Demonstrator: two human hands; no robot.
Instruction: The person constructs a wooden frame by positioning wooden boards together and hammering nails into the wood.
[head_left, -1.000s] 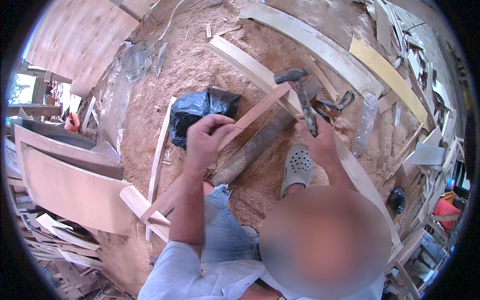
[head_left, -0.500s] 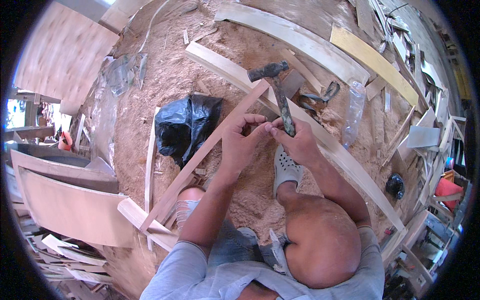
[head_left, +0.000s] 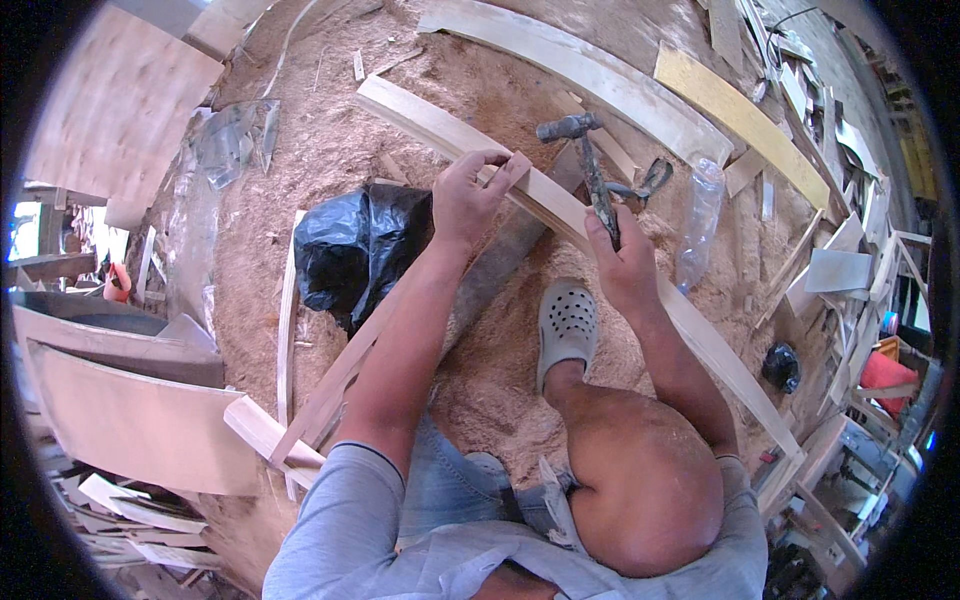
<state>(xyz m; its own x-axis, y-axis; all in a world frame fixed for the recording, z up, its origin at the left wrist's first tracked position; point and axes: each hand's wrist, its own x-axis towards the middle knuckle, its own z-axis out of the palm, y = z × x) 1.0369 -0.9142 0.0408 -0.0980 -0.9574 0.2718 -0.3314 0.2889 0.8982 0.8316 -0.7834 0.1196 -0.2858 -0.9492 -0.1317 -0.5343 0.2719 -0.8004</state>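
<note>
A hammer [head_left: 595,175] stands head up in my right hand [head_left: 625,265], whose fingers are closed round the lower handle. The hammer's head is above the far side of a long pale wooden beam [head_left: 700,330]. My left hand [head_left: 468,200] grips the far end of a thin wooden strip [head_left: 360,360], which lies across the beam. Whether those fingers also hold something small is hidden. The strip's near end rests on a short wooden piece [head_left: 262,432] at the left. A dark narrow board or pole [head_left: 497,275] lies under the beam, between my hands.
Sawdust covers the ground [head_left: 500,390]. Beside my left forearm is a black plastic bag [head_left: 335,245]; a clear bottle [head_left: 700,225] lies right of the hammer. My foot in a grey clog [head_left: 568,330] is near the beam. Curved boards [head_left: 580,75] lie farther off.
My hands were together at the middle and have parted. The left has moved to the strip's far end and taken hold of it; the right has shifted rightward with the hammer.
</note>
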